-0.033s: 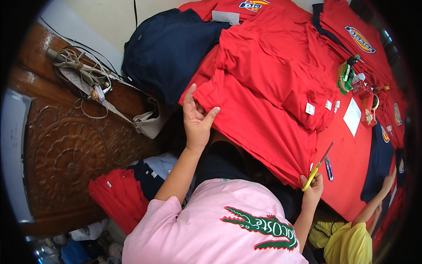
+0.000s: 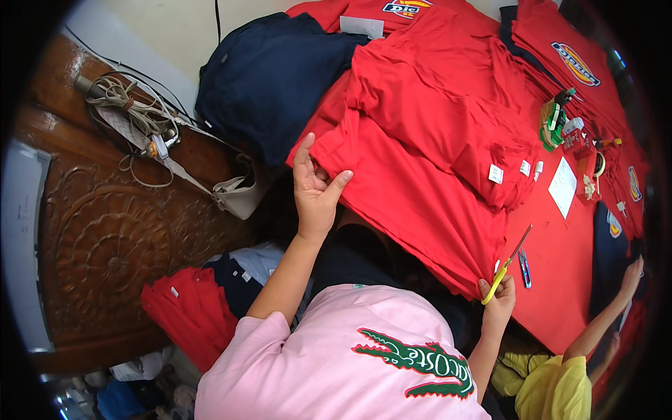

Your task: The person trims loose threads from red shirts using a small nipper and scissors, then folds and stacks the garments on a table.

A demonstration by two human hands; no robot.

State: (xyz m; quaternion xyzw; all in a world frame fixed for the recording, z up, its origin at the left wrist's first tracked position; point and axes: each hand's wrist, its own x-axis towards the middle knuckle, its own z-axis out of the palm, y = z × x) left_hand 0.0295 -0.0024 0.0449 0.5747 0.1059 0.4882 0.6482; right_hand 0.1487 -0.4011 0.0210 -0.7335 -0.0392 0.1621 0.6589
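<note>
A red shirt (image 2: 420, 175) lies spread over the table's near edge, its hem toward me. At the hem's left corner is my left hand (image 2: 316, 199), thumb and fingers closed around the cloth. My right hand (image 2: 499, 302) is at the hem's right end, gripping scissors (image 2: 498, 281) with yellow handles; the blades point up and away. Its fingertips also touch the red cloth, though whether they pinch it is hard to tell. Several small white labels (image 2: 495, 173) show on the shirt's right side. A blue cutter knife (image 2: 525, 269) rests on the red tabletop beside the scissors.
Navy garments (image 2: 273, 84) are heaped at the back left. A green tool (image 2: 553, 124), white paper (image 2: 563, 187) and tape roll (image 2: 598, 164) lie right. Another person's arm (image 2: 609, 315) reaches in from lower right. Folded clothes (image 2: 192, 308) sit by the carved wooden panel (image 2: 115, 259).
The other person's hand at the right has moved slightly outward to the right, and the navy cloth near it has shifted the same way. My own hands keep their places.
</note>
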